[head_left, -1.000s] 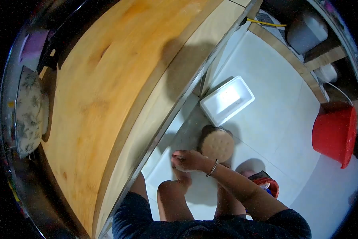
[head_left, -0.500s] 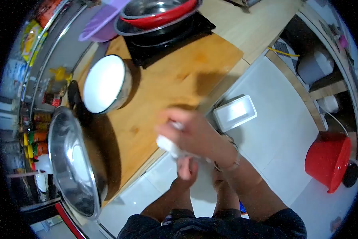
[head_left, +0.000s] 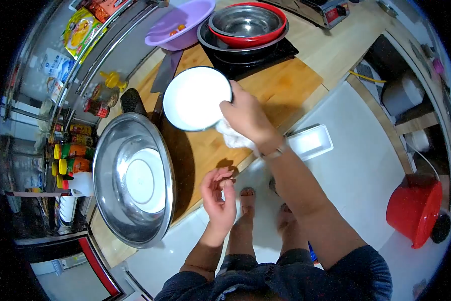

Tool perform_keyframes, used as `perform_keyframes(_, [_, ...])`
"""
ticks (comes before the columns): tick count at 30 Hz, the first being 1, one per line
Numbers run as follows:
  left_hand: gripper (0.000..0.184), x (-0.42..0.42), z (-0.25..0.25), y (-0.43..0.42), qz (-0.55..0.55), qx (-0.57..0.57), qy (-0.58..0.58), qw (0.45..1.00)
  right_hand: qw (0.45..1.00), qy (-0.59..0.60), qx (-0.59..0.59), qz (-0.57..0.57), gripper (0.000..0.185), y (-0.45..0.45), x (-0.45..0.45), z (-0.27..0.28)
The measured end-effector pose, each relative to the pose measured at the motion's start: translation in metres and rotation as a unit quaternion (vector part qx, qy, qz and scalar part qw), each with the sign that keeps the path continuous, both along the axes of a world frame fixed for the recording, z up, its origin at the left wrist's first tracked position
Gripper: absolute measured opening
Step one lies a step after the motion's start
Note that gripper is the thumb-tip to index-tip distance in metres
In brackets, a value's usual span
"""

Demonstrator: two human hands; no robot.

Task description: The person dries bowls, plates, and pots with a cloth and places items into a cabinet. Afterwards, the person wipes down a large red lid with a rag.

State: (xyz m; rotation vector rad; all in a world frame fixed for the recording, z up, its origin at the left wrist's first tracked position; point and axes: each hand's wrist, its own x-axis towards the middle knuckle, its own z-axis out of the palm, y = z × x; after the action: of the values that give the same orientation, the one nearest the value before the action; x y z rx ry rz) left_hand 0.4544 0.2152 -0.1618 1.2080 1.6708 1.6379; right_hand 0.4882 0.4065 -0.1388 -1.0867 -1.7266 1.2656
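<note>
My right hand [head_left: 248, 113] grips the rim of a white bowl [head_left: 195, 98] with a dark edge, thumb on the near side. A white cloth [head_left: 233, 136] hangs beneath that hand, partly hidden by it. The bowl is over the wooden board [head_left: 210, 153]; whether it touches the board I cannot tell. My left hand [head_left: 219, 198] is empty beside the counter's front edge, its fingers loosely curled and apart. To the left stands a large steel basin [head_left: 110, 200] with a white round dish [head_left: 145, 180] inside.
A cleaver [head_left: 166, 70] lies behind the bowl. Farther back are a purple basin [head_left: 158, 30] and a stack with a red bowl [head_left: 280, 27] on a black cooktop [head_left: 288, 49]. Jars and bottles [head_left: 75, 165] line the left. A white container [head_left: 311, 143] and red bucket [head_left: 413, 210] are at right.
My hands were together around the cloth and have separated. The right hand has reached forward and taken hold of the white bowl, while the left hand is now empty. The view has shifted.
</note>
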Motion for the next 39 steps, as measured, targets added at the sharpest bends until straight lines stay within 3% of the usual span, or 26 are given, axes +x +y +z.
perform_keyframes(2, [0.029,0.006,0.002,-0.005,-0.019,0.026,-0.108,0.994,0.999,0.041,0.001,0.008,0.040,-0.023,0.042,0.011])
perform_keyframes(3, [0.031,0.004,0.004,-0.011,-0.090,-0.019,-0.133,0.987,0.999,0.035,0.005,0.005,0.042,-0.037,0.068,0.022])
perform_keyframes(5, [0.031,0.014,-0.004,-0.025,-0.138,-0.059,-0.200,0.968,0.994,0.088,-0.059,0.030,0.046,-0.065,0.120,0.025])
perform_keyframes(6, [0.031,0.019,-0.009,-0.031,-0.178,-0.094,-0.266,0.943,0.989,0.036,-0.142,0.018,0.049,-0.080,0.146,0.038])
perform_keyframes(8, [0.034,0.024,-0.014,-0.043,-0.276,-0.183,-0.197,0.923,0.986,-0.077,-0.146,0.025,0.056,-0.104,0.192,0.044])
perform_keyframes(9, [0.035,0.030,-0.018,-0.045,-0.325,-0.204,-0.222,0.897,0.984,-0.111,-0.134,0.027,0.056,-0.113,0.210,0.038])
perform_keyframes(11, [0.035,0.044,-0.033,-0.047,-0.377,-0.232,-0.246,0.863,0.979,-0.130,-0.154,0.007,0.057,-0.130,0.235,0.017])
perform_keyframes(14, [0.029,0.062,-0.066,-0.046,-0.428,-0.296,-0.184,0.834,0.975,-0.138,-0.174,-0.010,0.058,-0.140,0.253,-0.026])
perform_keyframes(16, [0.030,0.071,-0.082,-0.035,-0.318,-0.364,-0.518,0.706,0.958,-0.203,-0.203,0.005,0.056,-0.139,0.245,-0.053])
perform_keyframes(18, [0.032,0.077,-0.096,-0.026,-0.170,-0.434,-0.477,0.746,0.965,-0.214,-0.152,0.014,0.053,-0.141,0.230,-0.098])
perform_keyframes(20, [0.031,0.075,-0.130,-0.020,-0.041,-0.407,-0.455,0.791,0.972,-0.199,-0.127,0.022,0.055,-0.139,0.205,-0.154])
perform_keyframes(21, [0.032,0.065,-0.144,-0.016,-0.056,-0.390,-0.411,0.822,0.985,-0.121,-0.121,0.016,0.056,-0.131,0.187,-0.163])
perform_keyframes(22, [0.032,0.049,-0.159,-0.010,-0.074,-0.371,-0.367,0.850,0.993,-0.103,-0.054,-0.027,0.056,-0.132,0.164,-0.205])
perform_keyframes(23, [0.032,0.035,-0.181,-0.004,-0.044,-0.357,-0.336,0.870,0.985,-0.166,-0.051,-0.025,0.056,-0.125,0.146,-0.226])
perform_keyframes(26, [0.034,-0.032,-0.251,0.014,0.014,-0.323,-0.243,0.915,0.974,-0.152,-0.169,0.013,0.061,-0.093,0.100,-0.239])
perform_keyframes(28, [0.033,-0.074,-0.281,0.033,0.047,-0.344,-0.291,0.891,0.979,-0.147,-0.137,0.027,0.062,-0.090,0.073,-0.266])
perform_keyframes(29, [0.041,-0.115,-0.309,0.045,0.004,-0.436,-0.232,0.869,0.973,-0.169,-0.151,0.039,0.058,-0.088,0.069,-0.267])
perform_keyframes(33, [0.033,-0.192,-0.379,0.077,0.095,-0.386,-0.287,0.872,0.969,-0.129,-0.193,0.083,0.043,-0.095,0.074,-0.282])
perform_keyframes(39, [0.021,-0.278,-0.476,0.118,0.150,-0.336,-0.314,0.876,0.960,-0.128,-0.202,0.146,0.037,-0.130,0.087,-0.342])
